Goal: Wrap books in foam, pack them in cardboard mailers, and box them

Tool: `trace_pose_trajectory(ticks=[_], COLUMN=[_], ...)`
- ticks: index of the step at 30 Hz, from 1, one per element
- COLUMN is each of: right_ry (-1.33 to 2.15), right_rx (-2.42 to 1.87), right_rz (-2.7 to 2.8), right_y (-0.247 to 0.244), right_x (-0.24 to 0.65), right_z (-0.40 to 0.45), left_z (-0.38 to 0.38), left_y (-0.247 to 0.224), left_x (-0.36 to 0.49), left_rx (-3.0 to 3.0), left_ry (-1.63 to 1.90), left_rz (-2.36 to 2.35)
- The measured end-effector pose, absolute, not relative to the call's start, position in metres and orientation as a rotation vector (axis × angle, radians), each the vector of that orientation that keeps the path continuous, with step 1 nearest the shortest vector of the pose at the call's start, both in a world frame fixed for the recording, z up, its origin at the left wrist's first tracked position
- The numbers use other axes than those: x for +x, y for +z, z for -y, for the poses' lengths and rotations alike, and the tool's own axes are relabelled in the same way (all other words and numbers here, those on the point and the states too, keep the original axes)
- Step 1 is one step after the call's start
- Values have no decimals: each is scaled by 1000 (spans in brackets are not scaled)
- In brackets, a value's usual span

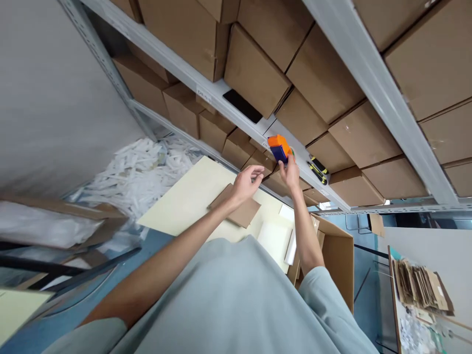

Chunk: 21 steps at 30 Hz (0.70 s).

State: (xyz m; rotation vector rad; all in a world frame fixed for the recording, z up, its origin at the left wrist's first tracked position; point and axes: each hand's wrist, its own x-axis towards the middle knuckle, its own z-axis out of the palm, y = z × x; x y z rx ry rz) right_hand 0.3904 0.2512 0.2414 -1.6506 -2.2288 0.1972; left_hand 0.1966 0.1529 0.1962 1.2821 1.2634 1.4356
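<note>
My right hand (290,172) is closed on an orange and blue tape dispenser (279,147), at the edge of the shelf. Part of a roll shows behind its orange body. My left hand (249,184) is raised with nothing in it, its fingers loosely bent and the thumb apart. Below that hand, a flat brown cardboard piece (243,214) lies on the pale yellow table (184,199). Right of my right hand, utility knives (317,169) with yellow and black handles rest on the shelf beam. A flat black object (242,105) lies further left on the same shelf.
Rows of brown cardboard boxes (254,69) fill the metal rack in front. An open cardboard box (335,255) stands beside my right arm. White scraps (136,172) are heaped at the left. Stacked flat cardboard (420,287) lies on another table at the far right.
</note>
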Motion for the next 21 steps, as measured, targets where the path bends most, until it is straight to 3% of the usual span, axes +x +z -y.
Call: trace_pose_trajectory(ticks=[3,8,14,21], right_ry=[257,372,461,916], right_rx=[-1306,-1160,-1315,-1506], right_rz=[2274,2335,2208,1796], right_y=[210,182,175,182], right_x=[370,334,318,300], right_z=[-168,-67,-41,-25], left_z=[-108,-50,-30,-26], left_y=[175,162,163,165], left_x=[183,162,158,135], left_rx=[1155,1050,959,1158], left_ry=[1426,1389,1342,1243], left_rz=[-1257,-1385,-1353,-1283])
